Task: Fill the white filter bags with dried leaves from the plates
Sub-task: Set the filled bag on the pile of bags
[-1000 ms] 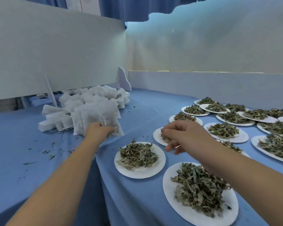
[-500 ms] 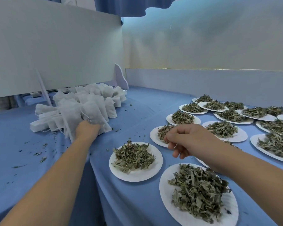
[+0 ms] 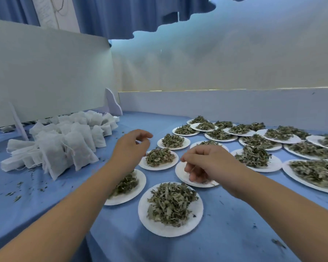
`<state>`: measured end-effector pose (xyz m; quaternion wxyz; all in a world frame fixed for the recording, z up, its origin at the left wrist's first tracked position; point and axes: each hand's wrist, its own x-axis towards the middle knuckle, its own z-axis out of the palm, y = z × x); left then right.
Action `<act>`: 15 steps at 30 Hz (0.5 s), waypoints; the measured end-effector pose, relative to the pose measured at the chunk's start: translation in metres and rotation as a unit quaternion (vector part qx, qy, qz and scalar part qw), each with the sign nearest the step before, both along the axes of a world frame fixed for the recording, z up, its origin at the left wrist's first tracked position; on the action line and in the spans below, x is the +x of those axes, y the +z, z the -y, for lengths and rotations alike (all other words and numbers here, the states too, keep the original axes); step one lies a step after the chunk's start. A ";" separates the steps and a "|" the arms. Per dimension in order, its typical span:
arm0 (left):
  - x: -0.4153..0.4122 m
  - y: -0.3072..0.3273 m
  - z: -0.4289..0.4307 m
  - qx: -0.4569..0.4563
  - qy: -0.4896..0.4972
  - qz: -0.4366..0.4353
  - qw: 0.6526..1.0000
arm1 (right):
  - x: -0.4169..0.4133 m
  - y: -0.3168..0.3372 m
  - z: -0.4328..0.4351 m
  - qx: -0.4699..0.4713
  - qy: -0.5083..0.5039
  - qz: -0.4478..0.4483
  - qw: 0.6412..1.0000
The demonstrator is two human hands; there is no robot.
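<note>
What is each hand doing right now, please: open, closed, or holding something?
Left hand: open, fingers loosely curled, holding nothing.
Right hand: fingers curled over a plate; whether they pinch anything cannot be told.

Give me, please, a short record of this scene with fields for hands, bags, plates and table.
Left hand: over the plates, fingers loosely curled, holds nothing
Right hand: curled over a plate; a pinch cannot be confirmed
Filter bags: white pile at left, no hand touches it
Plates: many, white, most heaped with dried leaves
Tablecloth: blue, leaf crumbs scattered at left
</note>
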<state>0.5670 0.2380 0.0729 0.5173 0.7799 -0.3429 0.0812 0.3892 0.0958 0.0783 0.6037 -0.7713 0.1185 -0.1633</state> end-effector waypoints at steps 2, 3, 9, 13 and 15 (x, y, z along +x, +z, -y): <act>-0.044 0.007 0.022 0.000 -0.073 -0.001 0.997 | -0.027 0.001 0.011 0.014 -0.017 0.013 1.000; -0.066 0.008 0.033 0.000 -0.107 -0.005 0.994 | -0.043 0.001 0.018 0.017 -0.027 0.022 0.999; -0.178 -0.001 0.089 0.064 -0.283 -0.023 0.957 | -0.154 -0.010 0.059 0.057 -0.104 0.051 0.992; -0.234 -0.013 0.121 0.112 -0.344 -0.003 0.932 | -0.225 -0.024 0.084 0.066 -0.176 0.043 0.981; -0.255 -0.020 0.136 0.138 -0.358 -0.012 0.923 | -0.255 -0.032 0.094 0.065 -0.213 0.036 0.974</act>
